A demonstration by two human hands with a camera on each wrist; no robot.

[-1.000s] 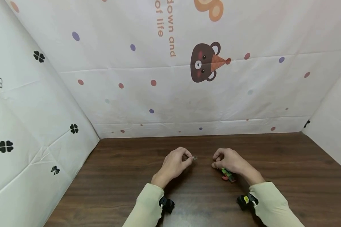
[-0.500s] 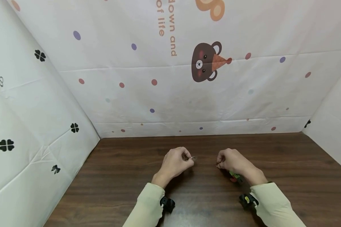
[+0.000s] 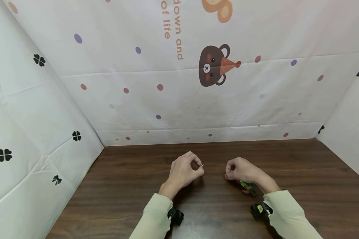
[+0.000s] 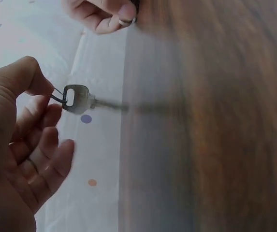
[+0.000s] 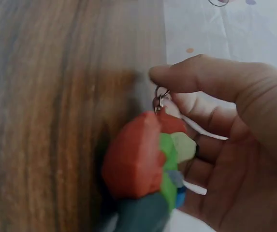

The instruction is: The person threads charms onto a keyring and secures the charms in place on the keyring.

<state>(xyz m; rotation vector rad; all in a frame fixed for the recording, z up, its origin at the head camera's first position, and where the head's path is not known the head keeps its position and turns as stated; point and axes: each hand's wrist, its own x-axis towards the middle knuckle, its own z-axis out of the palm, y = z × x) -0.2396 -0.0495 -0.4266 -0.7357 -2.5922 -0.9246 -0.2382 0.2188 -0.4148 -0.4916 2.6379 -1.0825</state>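
My left hand (image 3: 183, 169) pinches a thin metal ring (image 4: 57, 98) between thumb and forefinger. From that ring hangs a flat silver key (image 4: 78, 99), its blade pointing down towards the table. In the head view only a small glint of it shows at the fingertips. To the right, my right hand (image 3: 242, 169) pinches the small metal ring and link (image 5: 161, 94) of a keychain figure (image 5: 133, 157), coloured red, green and dark teal. The figure hangs below the fingers near the table, partly blurred, and the hand covers part of it in the head view. The two hands are apart.
A dark brown wood-grain table (image 3: 131, 186) lies beneath both hands. White printed cloth (image 3: 179, 109) closes off the back and both sides. Black wrist cameras are strapped at the left cuff (image 3: 176, 216) and right cuff (image 3: 260, 210).
The keychain figure has shifted slightly right and nearer beneath the right wrist. My right hand went right, then a little back left. The key at my left fingertips has turned and shows less.
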